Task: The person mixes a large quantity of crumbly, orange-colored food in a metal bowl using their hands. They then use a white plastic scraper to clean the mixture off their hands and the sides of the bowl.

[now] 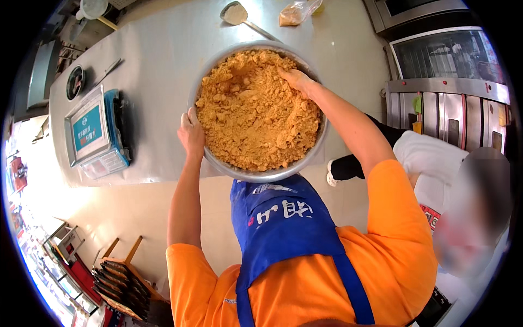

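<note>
A large round metal bowl [265,177] sits at the near edge of the steel table, right in front of my blue apron. Crumbly orange-brown mixture [253,122] fills it, with loose lumps and a hollow towards the far side. My left hand [191,133] holds the bowl's left rim, fingers over the outside edge. At the bowl's upper right, my right hand [299,81] presses into the mixture; its fingertips are partly buried, so their grip is hidden.
Beyond the bowl on the steel table [159,61] lie a metal scoop [235,14] holding pale powder and a plastic bag [294,14]. A scale with a tray [88,126], a small dark bowl [76,83] and a long-handled utensil [108,71] are left. A person [429,159] stands right.
</note>
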{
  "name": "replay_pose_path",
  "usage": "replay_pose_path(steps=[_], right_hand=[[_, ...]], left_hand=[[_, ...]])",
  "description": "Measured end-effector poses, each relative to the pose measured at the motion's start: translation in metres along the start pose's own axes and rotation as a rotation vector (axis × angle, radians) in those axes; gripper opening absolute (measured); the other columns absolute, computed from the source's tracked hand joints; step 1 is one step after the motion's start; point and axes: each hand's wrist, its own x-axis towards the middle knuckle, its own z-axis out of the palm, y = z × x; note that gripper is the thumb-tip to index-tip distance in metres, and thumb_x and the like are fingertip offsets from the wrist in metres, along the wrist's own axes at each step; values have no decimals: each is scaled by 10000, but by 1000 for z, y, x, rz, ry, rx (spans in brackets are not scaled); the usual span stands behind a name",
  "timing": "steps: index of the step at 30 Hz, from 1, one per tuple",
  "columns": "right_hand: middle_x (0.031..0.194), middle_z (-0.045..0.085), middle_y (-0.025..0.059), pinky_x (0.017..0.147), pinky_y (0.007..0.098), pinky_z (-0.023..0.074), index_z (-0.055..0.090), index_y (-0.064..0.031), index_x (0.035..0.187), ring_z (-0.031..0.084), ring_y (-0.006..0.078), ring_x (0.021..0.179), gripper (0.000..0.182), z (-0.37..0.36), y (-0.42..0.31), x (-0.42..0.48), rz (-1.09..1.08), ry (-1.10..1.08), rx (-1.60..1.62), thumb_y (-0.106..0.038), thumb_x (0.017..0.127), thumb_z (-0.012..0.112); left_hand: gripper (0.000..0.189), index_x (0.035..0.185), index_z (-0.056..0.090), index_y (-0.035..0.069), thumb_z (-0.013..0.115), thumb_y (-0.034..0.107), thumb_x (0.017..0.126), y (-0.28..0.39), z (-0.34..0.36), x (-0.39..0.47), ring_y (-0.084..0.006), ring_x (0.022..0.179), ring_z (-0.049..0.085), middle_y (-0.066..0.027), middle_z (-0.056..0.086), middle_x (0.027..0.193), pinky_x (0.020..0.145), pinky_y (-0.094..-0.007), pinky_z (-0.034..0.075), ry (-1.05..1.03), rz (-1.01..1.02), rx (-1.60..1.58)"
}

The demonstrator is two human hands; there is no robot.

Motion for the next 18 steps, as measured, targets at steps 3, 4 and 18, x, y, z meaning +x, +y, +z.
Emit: replay_pose_path(steps=[3,4,18], right_hand=[[1616,333,268,1167,631,324,352,-87,1592,298,418,1515,1000,52,-47,-26,10,-135,-122,-790,905,531],[1616,328,279,1178,590,339,424,-65,1548,322,415,1505,901,65,-34,22,-73,-95,-270,-742,955,477],[1661,263,185,1248,513,266,330,-241,1613,311,380,1506,800,91,-19,-156,-811,-155,-1227,-431,907,657]], left_hand=[[493,858,599,-16,504,422,1063,-7,-3,0,-399,633,484,-259,589,723,644,-498,423,-17,-56,21],[494,852,601,-15,507,422,1062,2,2,3,-395,626,482,-255,590,717,639,-497,422,-13,-12,13],[521,852,651,-2,493,446,1063,-12,7,9,-416,671,588,-248,640,739,650,-506,447,42,100,38]])
